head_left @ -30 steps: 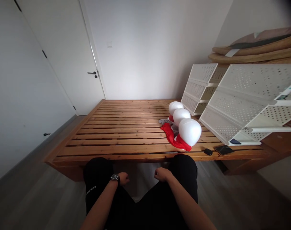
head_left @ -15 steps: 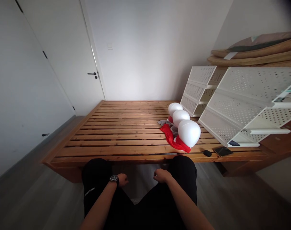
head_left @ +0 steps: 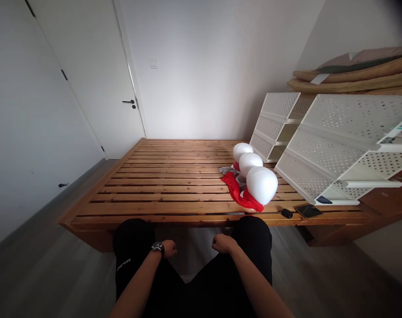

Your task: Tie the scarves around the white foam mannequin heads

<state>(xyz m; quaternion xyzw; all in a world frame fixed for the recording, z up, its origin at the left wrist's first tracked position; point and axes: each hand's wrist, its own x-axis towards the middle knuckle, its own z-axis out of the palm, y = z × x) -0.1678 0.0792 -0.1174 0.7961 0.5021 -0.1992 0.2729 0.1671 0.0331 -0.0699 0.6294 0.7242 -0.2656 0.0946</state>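
My left hand [head_left: 169, 248], with a watch [head_left: 157, 247] on its wrist, rests on my thigh, fingers curled in and nothing visible in it. My right hand [head_left: 222, 243] lies on the other thigh, also closed, with nothing to be seen in it. Beyond my knees, on the slatted wooden platform [head_left: 174, 195], three white rounded head forms [head_left: 262, 184] stand in a row on the right. A red cloth [head_left: 236, 191] lies around the base of the nearest form and trails left. A grey cloth [head_left: 226, 170] lies beside it. Neither hand touches these things.
White perforated racks [head_left: 330, 145] stand at the right, with folded brown mats [head_left: 356, 81] behind them. A small black object [head_left: 286, 213] and a dark flat phone-like item [head_left: 308, 210] lie at the platform's front edge. A white door [head_left: 98, 79] is at the back left.
The view has shifted very slightly. Both hands stay in place on my thighs, and the objects on the platform have not moved.
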